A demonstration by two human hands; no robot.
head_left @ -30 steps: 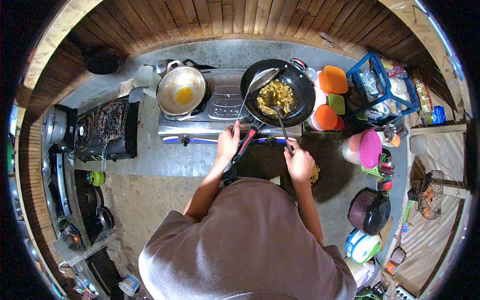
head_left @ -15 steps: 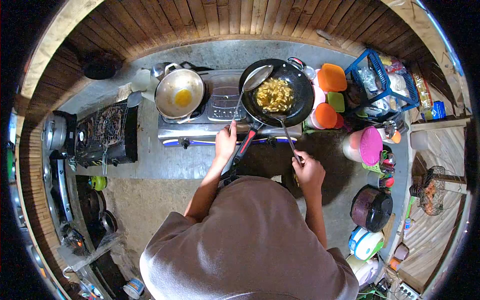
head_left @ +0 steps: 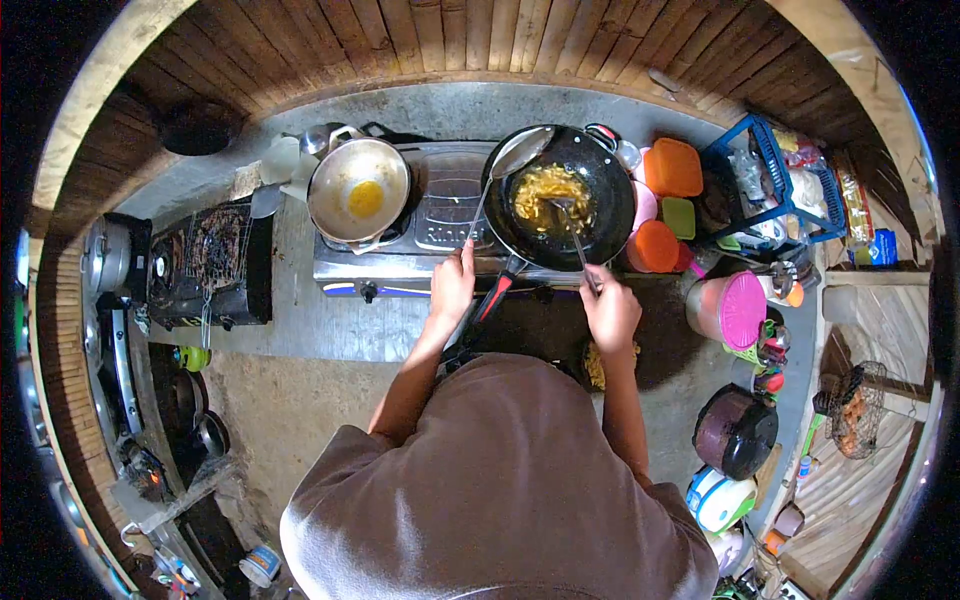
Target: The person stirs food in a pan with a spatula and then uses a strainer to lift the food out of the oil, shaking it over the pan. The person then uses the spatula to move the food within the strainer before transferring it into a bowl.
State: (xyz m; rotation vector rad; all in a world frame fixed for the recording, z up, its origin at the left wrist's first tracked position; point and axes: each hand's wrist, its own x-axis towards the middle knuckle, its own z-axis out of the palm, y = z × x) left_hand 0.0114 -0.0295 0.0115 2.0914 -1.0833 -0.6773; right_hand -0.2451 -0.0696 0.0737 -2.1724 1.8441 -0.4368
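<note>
A black wok (head_left: 610,205) sits on the right burner of the gas stove (head_left: 335,272), with yellowish food pieces (head_left: 545,185) frying in it. My left hand (head_left: 453,287) grips the handle of a large ladle (head_left: 520,152), whose bowl rests over the wok's upper left side. In my right hand (head_left: 610,308) is the handle of a metal spatula (head_left: 576,235); its head is down among the food. The wok's red and black handle (head_left: 493,294) points down between my hands. A lighter pan (head_left: 335,195) with a yellow pool of oil (head_left: 366,199) stands on the left burner.
Orange-lidded containers (head_left: 673,167), a blue basket (head_left: 765,180) and a pink-lidded tub (head_left: 741,309) line the right side. A dark pot (head_left: 737,430) stands lower right. Far left is a grill rack (head_left: 215,245) on another black stove. Some yellow food (head_left: 597,366) shows beside my right forearm.
My right hand has moved up slightly, and the spatula head has gone from the wok's lower edge into the food. The food is pushed upward. My left hand stays about where it was.
</note>
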